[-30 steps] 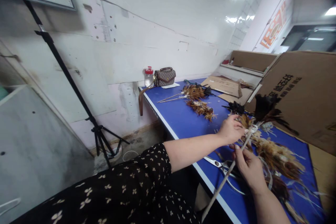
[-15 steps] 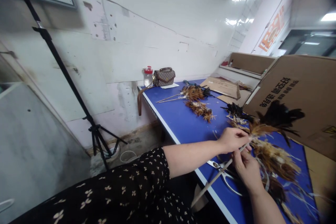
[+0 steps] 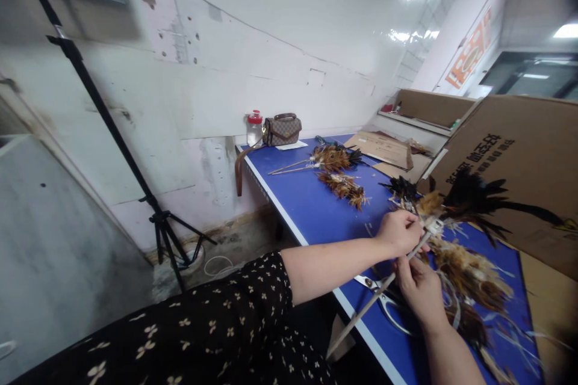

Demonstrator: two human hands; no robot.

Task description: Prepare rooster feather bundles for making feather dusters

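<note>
A thin wooden stick (image 3: 368, 307) with feathers tied at its tip, like a feather duster, slants up over the table edge. Long black feathers (image 3: 478, 198) fan out from the tip, with brown feathers (image 3: 430, 204) and a whitish binding (image 3: 434, 227) at their base. My right hand (image 3: 421, 289) is closed around the stick below the binding. My left hand (image 3: 400, 233) is pinched shut beside the binding; what its fingertips grip is hidden. Scissors (image 3: 383, 301) lie beneath the stick, partly under my right hand.
A pile of tan feathers (image 3: 474, 271) and loose strands lies right of my hands. Brown feather bundles (image 3: 343, 189) rest further back on the blue table (image 3: 298, 192). Around it are a handbag (image 3: 282, 130), a red-lidded jar (image 3: 254, 128), a cardboard box (image 3: 519, 162) and a tripod (image 3: 112, 120).
The feathered tip has turned, so the black feathers reach further right and the whitish binding shows more. My left hand has shifted slightly up; the right hand keeps hold of the stick.
</note>
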